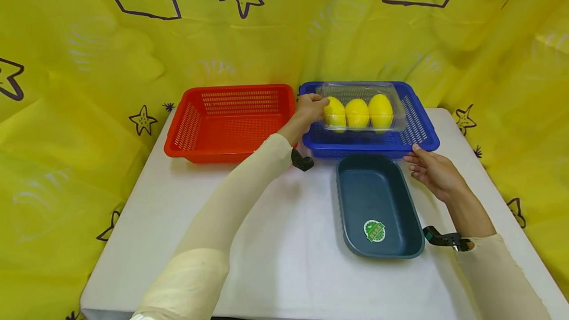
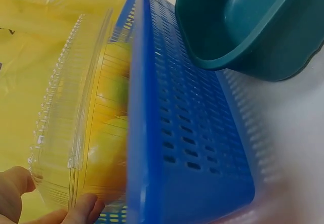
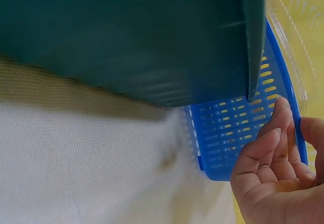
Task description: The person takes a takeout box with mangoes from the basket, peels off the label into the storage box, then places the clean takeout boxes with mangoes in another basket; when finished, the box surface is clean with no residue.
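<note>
At the back right, my left hand [image 1: 311,107] pinches the left end of a clear plastic clamshell box [image 1: 362,91]. Through its walls show three yellow oval fruits [image 1: 357,113], perhaps lemons. The box sits in or just above the blue basket [image 1: 355,152]; whether it touches the basket floor cannot be told. In the left wrist view, thumb and fingers lie on either side of the box's [image 2: 61,118] end. My right hand [image 1: 433,172] holds the blue basket's front right corner, thumb on the rim [image 3: 296,107] and the other fingers bent along the outside wall.
Left of the blue basket stands a red basket [image 1: 240,130] with slotted walls. A dark teal tray [image 1: 373,196] with a green sticker lies in front of the blue basket, close to my right wrist. White cloth covers the table [image 1: 275,260]; a yellow patterned curtain [image 1: 275,28] hangs behind.
</note>
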